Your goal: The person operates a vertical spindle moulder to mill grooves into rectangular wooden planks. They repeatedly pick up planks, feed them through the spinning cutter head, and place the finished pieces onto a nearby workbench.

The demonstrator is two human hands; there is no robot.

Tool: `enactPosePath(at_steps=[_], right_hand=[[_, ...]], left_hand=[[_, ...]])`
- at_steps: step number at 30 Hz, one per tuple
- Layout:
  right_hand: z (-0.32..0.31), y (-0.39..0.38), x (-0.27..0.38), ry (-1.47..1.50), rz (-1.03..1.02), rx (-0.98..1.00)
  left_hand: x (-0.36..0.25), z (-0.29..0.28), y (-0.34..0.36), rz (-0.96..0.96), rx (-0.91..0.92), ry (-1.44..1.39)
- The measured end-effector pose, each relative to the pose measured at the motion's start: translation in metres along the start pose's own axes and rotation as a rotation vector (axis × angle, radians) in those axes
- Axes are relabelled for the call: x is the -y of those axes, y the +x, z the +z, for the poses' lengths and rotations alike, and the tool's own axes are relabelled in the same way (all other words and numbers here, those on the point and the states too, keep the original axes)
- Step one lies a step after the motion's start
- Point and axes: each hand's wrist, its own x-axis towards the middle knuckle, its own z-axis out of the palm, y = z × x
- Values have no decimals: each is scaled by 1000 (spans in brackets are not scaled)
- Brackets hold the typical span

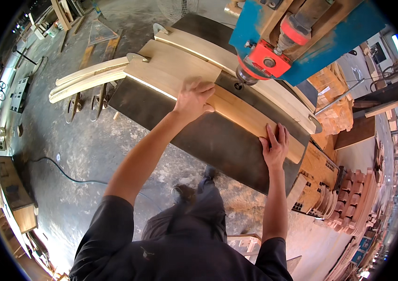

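Observation:
On the dark machine table lies a light wooden strip, running from the middle toward the right end. My left hand is closed at the strip's left end, fingers curled, beside a wide pale board. Toward the right end, my right hand grips the strip across its width, fingertips over the top and thumb at the near edge. Above the strip's far side hangs a red-and-blue machine head with a round metal chuck. The undersides of both hands are hidden.
Long curved wooden rails lie along the table's far side, and more curved pieces jut out left. A dark cable crosses the concrete floor. Stacked wooden parts stand at the right. A pallet jack is at the far left.

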Motion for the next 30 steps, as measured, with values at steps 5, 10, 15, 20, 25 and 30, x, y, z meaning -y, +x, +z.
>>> enactPosePath(at_steps=[5, 10, 15, 20, 25, 30], right_hand=[[4, 7, -3, -16, 19, 19], [6, 14, -6, -11, 36, 26], [8, 18, -9, -1, 55, 30], [10, 22, -12, -19, 55, 31], [10, 25, -13, -21, 74, 45], [12, 31, -15, -23, 58, 49]], left_hand=[[2, 5, 8, -18, 91, -45], [8, 6, 23, -37, 190, -91], [15, 12, 29, 18, 139, -122], [14, 14, 32, -21, 82, -177], [15, 16, 36, -9, 47, -162], [18, 18, 37, -25, 71, -154]])
